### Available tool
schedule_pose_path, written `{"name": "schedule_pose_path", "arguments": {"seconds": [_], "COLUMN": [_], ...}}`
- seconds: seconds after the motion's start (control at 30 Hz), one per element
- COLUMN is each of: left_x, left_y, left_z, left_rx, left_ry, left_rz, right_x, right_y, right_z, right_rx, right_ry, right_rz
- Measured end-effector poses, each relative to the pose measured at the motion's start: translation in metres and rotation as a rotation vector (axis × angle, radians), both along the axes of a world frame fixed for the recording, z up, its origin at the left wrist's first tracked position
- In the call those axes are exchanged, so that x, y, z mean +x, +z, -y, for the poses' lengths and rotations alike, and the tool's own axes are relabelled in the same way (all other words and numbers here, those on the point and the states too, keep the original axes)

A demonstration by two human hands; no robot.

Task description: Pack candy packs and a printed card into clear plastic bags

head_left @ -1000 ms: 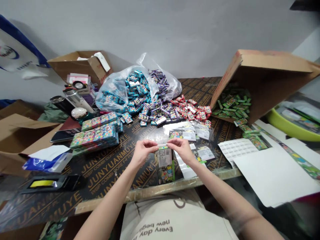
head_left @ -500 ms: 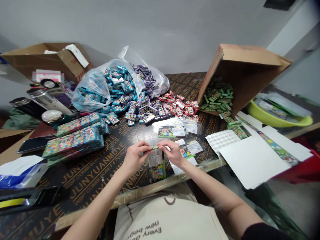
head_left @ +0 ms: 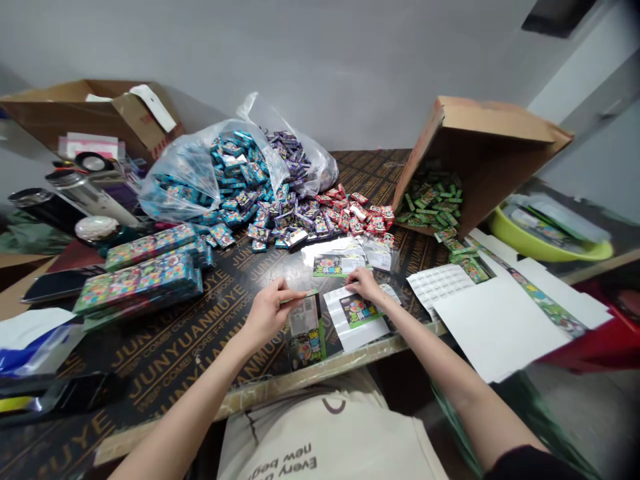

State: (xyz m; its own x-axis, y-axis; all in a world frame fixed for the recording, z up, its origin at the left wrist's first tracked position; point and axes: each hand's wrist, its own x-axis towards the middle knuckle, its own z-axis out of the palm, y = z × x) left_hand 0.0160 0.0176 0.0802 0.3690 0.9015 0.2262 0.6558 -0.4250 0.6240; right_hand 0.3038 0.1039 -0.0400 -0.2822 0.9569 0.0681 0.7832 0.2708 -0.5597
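My left hand [head_left: 270, 312] is closed, thumb and forefinger pinching a thin green-edged piece [head_left: 312, 293]; its exact kind is too small to make out. Just below it is a black printed packet [head_left: 306, 343] with a green edge, lying near the table's front edge. My right hand [head_left: 367, 285] reaches over a white packet [head_left: 350, 337] with a black and green printed panel. Its fingers are bent together at the white packet's top edge. Behind that hand, more printed packets [head_left: 330, 265] lie overlapped.
Small blue [head_left: 235, 163], purple [head_left: 293, 157] and red [head_left: 350, 210] candy-like packs pile up at the back, partly in clear bags. A tipped carton [head_left: 495, 113] spills green packs [head_left: 433, 203]. Stacked patterned boxes [head_left: 135, 283] stand left; white sheets [head_left: 495, 313] and a yellow basin [head_left: 555, 248] are right.
My right hand has left the small green piece and moved up and right to the white packet. My left hand keeps its pinch, almost in place. The view has shifted slightly.
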Motion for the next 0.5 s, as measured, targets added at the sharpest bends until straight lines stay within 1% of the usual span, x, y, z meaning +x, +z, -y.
{"name": "schedule_pose_path", "arguments": {"seconds": [0.17, 0.27, 0.33, 0.4, 0.43, 0.5], "left_x": [0.004, 0.004, 0.003, 0.003, 0.003, 0.003], "left_y": [0.001, -0.002, -0.004, -0.006, -0.006, -0.004], "left_z": [0.0, -0.001, -0.001, 0.001, 0.002, 0.005], "left_rx": [-0.002, 0.011, 0.01, 0.009, 0.015, 0.032], "left_ry": [0.065, 0.118, 0.155, 0.197, 0.214, 0.222], "left_rz": [0.063, 0.12, 0.168, 0.207, 0.219, 0.231], "right_x": [-0.007, -0.005, -0.002, -0.001, -0.003, -0.012], "right_y": [-0.004, -0.004, 0.0, 0.009, 0.017, 0.038], "right_z": [0.007, 0.012, 0.013, 0.013, 0.013, 0.014], "right_rx": [0.018, 0.02, 0.008, 0.001, 0.008, 0.044], "right_ry": [0.06, 0.047, 0.028, 0.017, 0.012, -0.001], "right_rz": [-0.04, -0.077, -0.109, -0.149, -0.171, -0.22]}}
